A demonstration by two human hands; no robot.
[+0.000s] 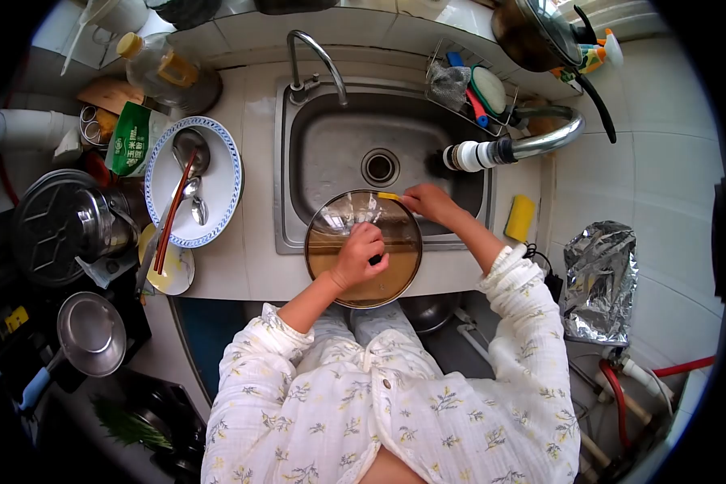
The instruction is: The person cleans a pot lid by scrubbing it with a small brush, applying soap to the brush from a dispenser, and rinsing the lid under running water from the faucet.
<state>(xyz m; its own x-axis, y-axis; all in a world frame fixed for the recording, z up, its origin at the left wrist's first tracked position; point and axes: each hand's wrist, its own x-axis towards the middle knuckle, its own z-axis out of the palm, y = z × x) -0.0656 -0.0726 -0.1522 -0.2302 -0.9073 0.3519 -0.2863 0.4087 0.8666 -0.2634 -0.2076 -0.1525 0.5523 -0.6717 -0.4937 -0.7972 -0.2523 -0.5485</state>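
Observation:
A round glass pot lid (327, 242) with a metal rim is held over the front edge of the steel sink (310, 153). My left hand (361, 256) is closed around the dark knob at the lid's middle. At the lid's far right rim, my right hand (429, 202) pinches a thin yellow piece (388, 196), which looks like a sponge or cloth and touches the rim. Most of that yellow piece is hidden by the lid and my fingers.
A chrome faucet (323, 56) arches over the sink; a thicker pipe (548, 137) reaches in from the right. Left stands a blue-rimmed plate (232, 173) with ladle, spoons and chopsticks (169, 226). Another yellow sponge (519, 218) lies right. A wire rack (452, 89) holds brushes.

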